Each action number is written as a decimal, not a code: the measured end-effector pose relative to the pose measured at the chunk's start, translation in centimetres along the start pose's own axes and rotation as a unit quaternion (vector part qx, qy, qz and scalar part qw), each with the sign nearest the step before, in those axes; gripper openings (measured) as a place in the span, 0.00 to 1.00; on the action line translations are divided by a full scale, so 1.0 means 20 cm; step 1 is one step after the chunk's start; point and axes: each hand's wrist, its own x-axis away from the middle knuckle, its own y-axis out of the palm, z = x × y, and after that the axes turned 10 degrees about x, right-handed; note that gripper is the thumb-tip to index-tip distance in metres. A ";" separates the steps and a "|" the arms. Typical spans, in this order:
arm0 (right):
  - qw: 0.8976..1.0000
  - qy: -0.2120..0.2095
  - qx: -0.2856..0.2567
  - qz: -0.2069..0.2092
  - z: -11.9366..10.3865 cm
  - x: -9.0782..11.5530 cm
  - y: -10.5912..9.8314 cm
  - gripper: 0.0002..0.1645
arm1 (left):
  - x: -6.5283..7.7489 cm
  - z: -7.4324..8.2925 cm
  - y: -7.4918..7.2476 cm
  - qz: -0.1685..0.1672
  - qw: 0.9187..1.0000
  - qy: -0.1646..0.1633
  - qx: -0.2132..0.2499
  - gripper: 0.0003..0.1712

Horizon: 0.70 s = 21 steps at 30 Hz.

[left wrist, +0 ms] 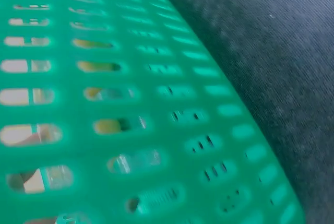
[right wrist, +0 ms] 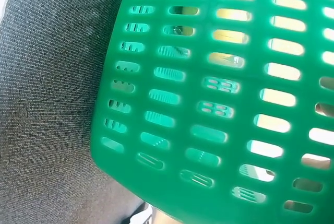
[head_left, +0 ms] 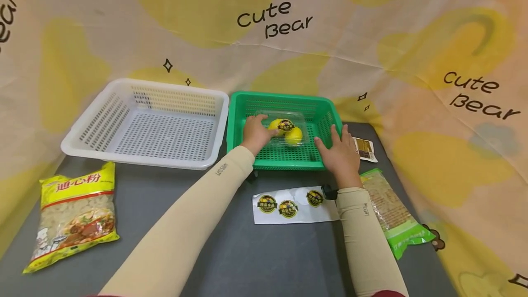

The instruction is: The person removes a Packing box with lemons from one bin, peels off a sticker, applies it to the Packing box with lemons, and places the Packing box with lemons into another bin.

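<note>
A clear plastic fruit box (head_left: 306, 128) sits inside the green basket (head_left: 284, 165). It holds two yellow fruits that look like lemons (head_left: 294, 136), and a black and gold sticker (head_left: 286, 125) is on its lid. My left hand (head_left: 256, 135) reaches over the basket's front left rim, thumb and fingers spread at the box's left end. Apart from the box, my right hand (head_left: 342, 157) is at the basket's front right corner with its fingers extended. Both wrist views show mostly the basket's slotted wall (left wrist: 172, 98), with yellow fruit (right wrist: 229, 36) glimpsed through the slots.
A white basket (head_left: 212, 150) stands to the left. In front of the green basket lies a sticker sheet (head_left: 268, 219). A macaroni bag (head_left: 76, 214) lies at left, a green-edged food bag (head_left: 389, 205) at right, and a small packet (head_left: 365, 149) behind it. Printed cloth (head_left: 288, 68) hangs around the table.
</note>
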 end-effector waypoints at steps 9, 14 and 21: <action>1.000 0.003 -0.006 -0.006 0.00 0.01 -0.02 0.57 | -0.01 0.00 0.01 -0.004 0.999 -0.021 -0.048 0.39; 1.000 0.002 -0.006 -0.003 -0.01 0.01 -0.02 0.57 | 0.00 0.00 0.01 -0.001 0.998 -0.017 -0.060 0.39; 1.000 0.002 -0.007 0.001 0.00 0.01 -0.01 0.57 | 0.02 0.03 -0.01 -0.009 0.993 0.046 -0.110 0.42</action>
